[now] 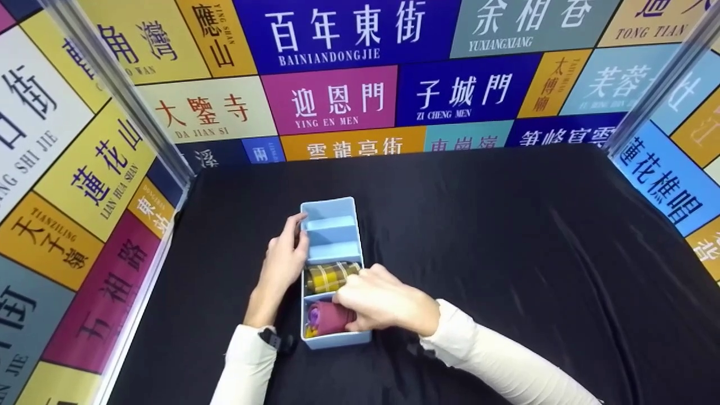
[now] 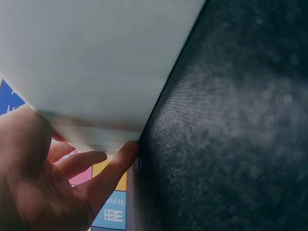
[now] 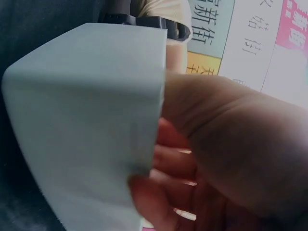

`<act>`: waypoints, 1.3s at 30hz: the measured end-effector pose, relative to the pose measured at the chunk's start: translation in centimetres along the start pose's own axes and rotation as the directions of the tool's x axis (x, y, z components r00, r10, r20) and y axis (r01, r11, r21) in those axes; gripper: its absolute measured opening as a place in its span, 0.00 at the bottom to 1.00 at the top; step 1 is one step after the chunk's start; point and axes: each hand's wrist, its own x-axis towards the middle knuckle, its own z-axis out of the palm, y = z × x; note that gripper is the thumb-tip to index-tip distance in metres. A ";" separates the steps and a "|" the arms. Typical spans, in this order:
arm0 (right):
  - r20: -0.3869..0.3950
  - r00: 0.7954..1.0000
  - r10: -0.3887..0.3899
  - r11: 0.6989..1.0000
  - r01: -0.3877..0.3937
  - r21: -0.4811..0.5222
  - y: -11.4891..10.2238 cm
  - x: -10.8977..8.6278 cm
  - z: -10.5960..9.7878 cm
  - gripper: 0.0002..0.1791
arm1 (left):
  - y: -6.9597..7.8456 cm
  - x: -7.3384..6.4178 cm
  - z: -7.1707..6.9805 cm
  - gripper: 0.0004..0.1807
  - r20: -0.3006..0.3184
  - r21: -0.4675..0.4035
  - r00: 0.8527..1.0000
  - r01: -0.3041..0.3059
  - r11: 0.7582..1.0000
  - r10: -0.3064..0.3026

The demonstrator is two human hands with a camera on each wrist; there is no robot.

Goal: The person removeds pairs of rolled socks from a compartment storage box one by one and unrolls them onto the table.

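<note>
- We are seeing two pale sleeves coming in nearest, the left sleeve (image 1: 244,360) carrying a black band (image 1: 271,337) at its cuff and the right sleeve (image 1: 506,360) slanting in from the lower right.
- In the nearest compartment of the light blue box (image 1: 340,341), we are finding the maroon roll (image 1: 332,319), with some purple cloth (image 1: 313,315) and a yellow bit (image 1: 309,331) showing at its left.
- The right hand (image 1: 382,298) is clamping on the maroon roll, thumb and fingers curling over the right rim; in the right wrist view, one fingertip is touching the box's outer wall.
- In the next compartment, the plaid roll (image 1: 329,278) is lying crosswise, its right end partly hiding behind the right hand.
- The left hand (image 1: 286,256) is resting on the box's left side, fingers apart, beside the two farther compartments, which are showing their blue insides.
- Under the box, we are seeing the table (image 1: 478,236) wearing creased black cloth.
- Farthest off, coloured signs (image 1: 337,101) with Chinese characters are covering the walls.
</note>
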 end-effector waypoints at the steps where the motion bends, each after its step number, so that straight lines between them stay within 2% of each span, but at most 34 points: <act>1: -0.003 1.000 -0.004 1.000 0.004 0.017 0.1 0.0 0.1 0.15 | 0.0 0.0 0.0 0.23 0.001 0.000 1.000 0.001 1.000 -0.001; 6: -0.025 1.000 -0.002 0.992 0.005 0.126 0.8 -0.2 0.2 0.12 | -0.1 0.0 -0.1 0.23 0.001 0.003 1.000 0.006 1.000 -0.006; 13: -0.078 0.997 0.015 0.968 0.005 0.249 1.4 -1.2 -0.7 0.11 | 0.2 0.2 0.0 0.24 0.008 0.009 1.000 0.011 1.000 -0.011; 17: -0.089 0.995 0.047 0.935 -0.012 0.354 2.4 -1.8 -1.1 0.17 | 0.4 0.3 -0.1 0.24 0.006 0.031 1.000 0.024 0.999 -0.024; 21: -0.100 0.993 0.068 0.885 -0.014 0.465 3.5 -2.4 -1.4 0.23 | 0.3 0.2 0.0 0.24 0.011 0.045 1.000 0.029 0.999 -0.029; 24: -0.149 0.988 0.049 0.830 0.042 0.556 4.2 -2.8 -1.6 0.24 | 0.1 0.0 0.0 0.24 0.011 0.046 0.999 0.036 0.998 -0.037; 27: -0.196 0.980 0.033 0.751 0.104 0.652 5.1 -3.2 -1.8 0.24 | 0.2 0.0 0.0 0.24 0.008 0.044 0.999 0.042 0.998 -0.043; 29: -0.201 0.979 0.040 0.692 0.118 0.712 5.7 -3.7 -1.8 0.23 | 0.2 0.0 0.0 0.24 0.007 0.042 0.999 0.044 0.998 -0.045; 31: -0.177 0.983 0.055 0.635 0.102 0.766 6.2 -4.3 -1.8 0.22 | 0.2 -0.1 0.0 0.24 0.008 0.039 0.999 0.043 0.998 -0.043; 35: -0.113 0.990 0.081 0.545 0.051 0.837 7.2 -5.8 -1.5 0.20 | 0.1 0.0 0.1 0.24 0.012 0.029 0.999 0.035 0.999 -0.036; 39: -0.086 0.990 0.107 0.493 0.022 0.870 8.1 -7.1 -1.0 0.19 | -0.1 0.0 0.0 0.24 0.018 0.006 1.000 0.014 1.000 -0.014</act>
